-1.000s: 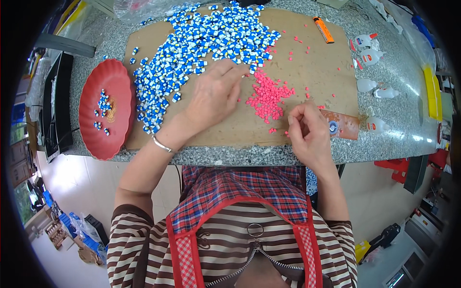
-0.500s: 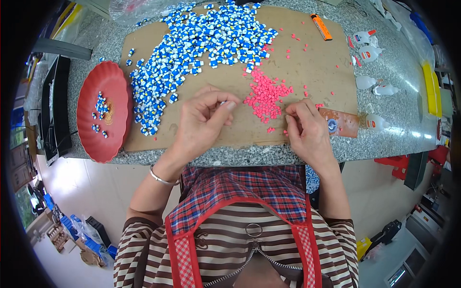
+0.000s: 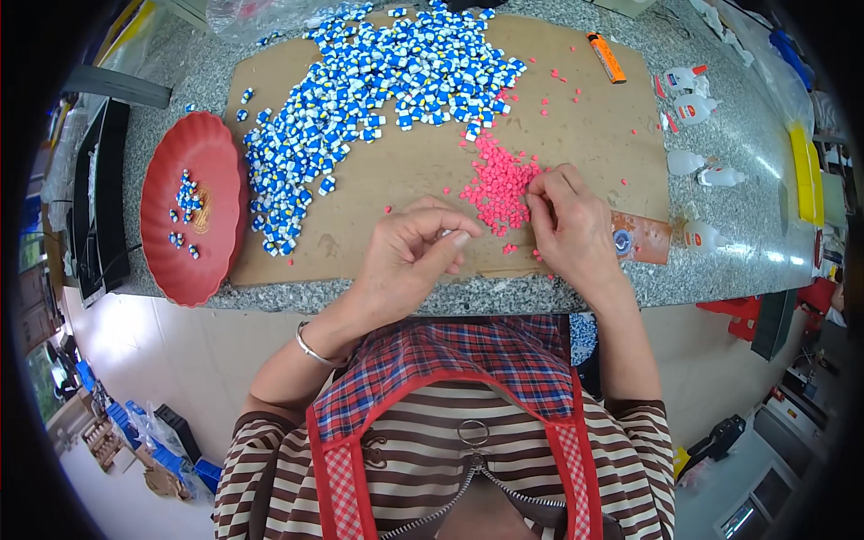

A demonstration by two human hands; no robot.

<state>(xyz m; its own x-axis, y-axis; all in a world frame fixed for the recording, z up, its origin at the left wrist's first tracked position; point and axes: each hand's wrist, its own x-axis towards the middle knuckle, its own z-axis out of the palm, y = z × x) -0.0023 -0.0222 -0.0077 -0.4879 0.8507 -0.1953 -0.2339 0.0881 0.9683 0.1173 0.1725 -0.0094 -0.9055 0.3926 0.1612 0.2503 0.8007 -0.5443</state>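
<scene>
My left hand (image 3: 409, 256) is closed in a pinch over the near part of the cardboard. A tiny whitish bit shows between its thumb and forefinger; its kind cannot be made out. At the right edge of a heap of small pink pieces (image 3: 500, 184), my right hand (image 3: 571, 225) has its fingertips drawn together, and whatever they hold is hidden. Beyond my left hand spreads a big pile of small blue-and-white pieces (image 3: 360, 99) with yellow spots. A red scalloped dish (image 3: 160, 243) on the left holds several small blue, white and pink pieces.
Under the piles lies a brown cardboard sheet (image 3: 594, 126) on a speckled stone counter (image 3: 756, 180). An orange tube-like object (image 3: 606, 58) rests at its far right. Small white bottles (image 3: 695, 108) line the right side, near a brownish flat card (image 3: 643, 238).
My left hand has shifted right and nearer to me, still pinched. My right hand has moved slightly left and away from me, up to the pink heap's edge.
</scene>
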